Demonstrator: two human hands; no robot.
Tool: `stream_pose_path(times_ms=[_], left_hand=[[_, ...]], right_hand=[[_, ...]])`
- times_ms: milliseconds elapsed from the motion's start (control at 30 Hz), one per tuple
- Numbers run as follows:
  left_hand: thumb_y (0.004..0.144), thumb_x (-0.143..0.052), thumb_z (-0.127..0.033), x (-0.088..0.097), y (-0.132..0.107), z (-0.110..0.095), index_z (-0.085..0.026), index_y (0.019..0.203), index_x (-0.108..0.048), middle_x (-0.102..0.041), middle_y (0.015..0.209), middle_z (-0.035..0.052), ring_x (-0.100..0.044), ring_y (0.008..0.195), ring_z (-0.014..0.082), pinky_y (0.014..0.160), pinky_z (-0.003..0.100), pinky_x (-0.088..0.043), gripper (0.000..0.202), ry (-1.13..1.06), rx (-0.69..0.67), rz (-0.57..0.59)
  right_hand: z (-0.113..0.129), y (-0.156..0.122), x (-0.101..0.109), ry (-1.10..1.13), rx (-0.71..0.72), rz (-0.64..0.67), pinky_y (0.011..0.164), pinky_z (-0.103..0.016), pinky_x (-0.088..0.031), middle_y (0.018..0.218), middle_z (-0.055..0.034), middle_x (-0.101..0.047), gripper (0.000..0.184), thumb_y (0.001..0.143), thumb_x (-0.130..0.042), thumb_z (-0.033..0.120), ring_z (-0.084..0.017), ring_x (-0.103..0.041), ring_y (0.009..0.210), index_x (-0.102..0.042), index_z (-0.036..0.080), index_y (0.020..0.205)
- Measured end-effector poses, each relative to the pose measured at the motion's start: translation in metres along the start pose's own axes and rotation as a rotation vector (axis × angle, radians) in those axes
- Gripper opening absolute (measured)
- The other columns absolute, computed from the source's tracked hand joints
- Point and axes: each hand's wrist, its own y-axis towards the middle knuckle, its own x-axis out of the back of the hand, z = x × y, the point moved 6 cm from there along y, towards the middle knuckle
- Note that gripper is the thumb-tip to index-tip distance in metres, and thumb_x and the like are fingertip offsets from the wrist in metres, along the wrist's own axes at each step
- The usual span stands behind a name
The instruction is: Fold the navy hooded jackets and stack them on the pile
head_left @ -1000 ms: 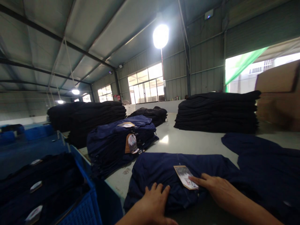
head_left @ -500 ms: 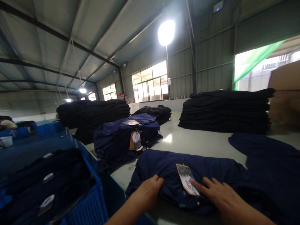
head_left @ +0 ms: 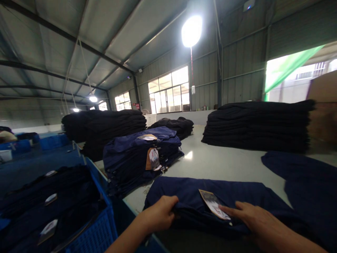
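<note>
A folded navy garment (head_left: 181, 188) lies on the pale table in front of me, its near edge raised slightly. My left hand (head_left: 162, 212) is closed on the left part of that edge, the thumb on top and the fingertips hidden by cloth. A printed hang tag (head_left: 212, 203) rests slantwise on the garment. The index finger of my right hand (head_left: 255, 219) stretches onto the tag's lower end, while the rest of that hand grips the near edge, partly out of sight. Beside it on the right spreads more navy cloth (head_left: 310, 186).
Tagged navy garments form a stack (head_left: 142, 147) behind the left hand. Tall black stacks stand at back left (head_left: 105, 128) and right (head_left: 255, 126) on the table (head_left: 226, 161). At lower left, a blue crate (head_left: 98, 228) holds tagged dark garments. Cardboard boxes (head_left: 322, 116) stand far right.
The garment's near edge has come up, and its front now folds under in shadow. Both hands have shifted slightly; the tag lies at a flatter angle beneath the right index finger.
</note>
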Motion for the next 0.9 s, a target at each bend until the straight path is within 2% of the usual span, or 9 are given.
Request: stream_pose_path(times_ms=[100,167,233,367,433,533,700,800,900], left_hand=[[0.072,-0.049,-0.017,0.005,0.003,0.002,-0.021,0.091,-0.054,-0.062,0.098,0.0019,-0.056,0.093,0.0166,0.080,0.023,-0.042,0.020,0.007,0.047,0.051],[0.071,-0.049,-0.016,0.007,0.004,0.004,-0.021,0.094,-0.054,-0.060,0.103,0.0033,-0.055,0.098,0.0180,0.084,0.025,-0.042,0.024,0.027,0.089,0.071],[0.071,-0.049,-0.016,0.007,0.003,0.007,-0.021,0.098,-0.054,-0.059,0.108,0.0039,-0.053,0.101,0.0191,0.087,0.026,-0.040,0.028,0.030,0.135,0.082],[0.072,-0.049,-0.019,0.001,-0.007,0.018,-0.021,0.101,-0.054,-0.058,0.109,0.0037,-0.052,0.101,0.0200,0.089,0.028,-0.040,0.030,0.005,0.205,0.086],[0.071,-0.052,-0.019,-0.003,-0.012,0.021,-0.023,0.104,-0.054,-0.056,0.113,0.0028,-0.050,0.105,0.0200,0.091,0.028,-0.040,0.034,-0.006,0.208,0.088],[0.070,-0.054,-0.019,-0.004,-0.017,0.021,-0.026,0.108,-0.053,-0.051,0.119,0.0009,-0.048,0.108,0.0177,0.093,0.025,-0.038,0.038,-0.036,0.177,0.086],[0.068,-0.061,-0.024,0.012,-0.006,0.020,-0.022,0.090,-0.060,-0.051,0.118,0.0022,-0.046,0.109,0.0198,0.096,0.027,-0.036,0.022,0.065,0.118,0.013],[0.072,-0.057,-0.023,0.018,0.009,0.030,-0.022,0.091,-0.060,-0.060,0.105,0.0027,-0.055,0.099,0.0191,0.088,0.027,-0.042,0.019,0.076,0.162,0.068],[0.075,-0.052,-0.022,0.020,0.024,0.039,-0.022,0.091,-0.058,-0.065,0.091,0.0017,-0.060,0.088,0.0186,0.076,0.026,-0.046,0.017,0.106,0.194,0.141]], right_hand=[[0.003,0.005,0.015,0.024,-0.036,0.128,0.095,-0.045,-0.041,0.123,-0.0096,-0.058,0.072,0.062,-0.054,0.007,-0.032,-0.053,0.112,-0.050,0.039,0.126],[0.006,0.012,0.022,0.034,-0.013,0.141,0.095,-0.045,-0.041,0.123,-0.0096,-0.058,0.070,0.063,-0.055,0.007,-0.033,-0.053,0.113,-0.051,0.038,0.125],[0.006,0.021,0.020,0.019,0.018,0.111,0.094,-0.047,-0.042,0.122,-0.0084,-0.059,0.074,0.062,-0.051,0.001,-0.033,-0.053,0.112,-0.050,0.039,0.126],[-0.004,0.042,0.003,-0.049,0.044,0.011,0.094,-0.051,-0.041,0.126,-0.0062,-0.056,0.086,0.058,-0.043,-0.008,-0.033,-0.050,0.116,-0.046,0.045,0.126],[-0.006,0.049,-0.003,-0.059,0.070,0.005,0.096,-0.050,-0.040,0.130,-0.0065,-0.053,0.087,0.058,-0.042,-0.009,-0.032,-0.048,0.119,-0.046,0.044,0.127],[-0.004,0.051,-0.001,-0.042,0.085,0.072,0.099,-0.044,-0.040,0.133,-0.0087,-0.051,0.084,0.059,-0.040,-0.009,-0.029,-0.046,0.121,-0.047,0.038,0.128],[0.005,0.055,0.016,0.058,0.112,0.160,0.098,-0.045,-0.040,0.129,-0.0073,-0.055,0.080,0.059,-0.041,-0.005,-0.030,-0.050,0.117,-0.050,0.037,0.126],[0.006,0.062,0.021,0.098,0.113,0.213,0.098,-0.047,-0.040,0.127,-0.0063,-0.056,0.075,0.059,-0.046,0.000,-0.033,-0.050,0.117,-0.051,0.036,0.125],[0.007,0.069,0.029,0.135,0.118,0.235,0.096,-0.044,-0.042,0.122,-0.0041,-0.060,0.073,0.060,-0.048,0.004,-0.031,-0.054,0.112,-0.052,0.036,0.126]])
